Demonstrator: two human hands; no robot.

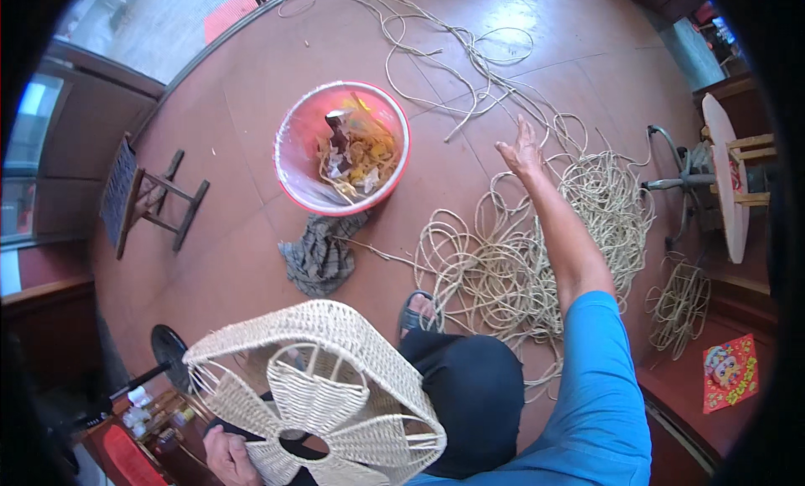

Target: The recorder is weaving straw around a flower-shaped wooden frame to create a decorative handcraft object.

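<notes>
A pale woven basket (317, 325) with a flower-shaped openwork face rests tilted over my lap, at the lower left. My left hand (231, 457) is closed on its lower left edge, fingers curled against the weave. My right arm reaches forward, and the right hand (523, 153) is held above the floor with thumb and fingers apart. Beneath and beside that arm lies a large loose heap of straw-coloured cord (605, 205). I see no cord held in the right hand. Where the cord joins the basket, if it does, cannot be made out.
A red lined bin (404, 155) with scraps stands ahead, a checked cloth (319, 255) beside it. A small folding stool (126, 197) is at the left. Cord loops (394, 41) trail across the far floor. At the right are a metal-legged stand (683, 181) and a smaller cord bundle (679, 306).
</notes>
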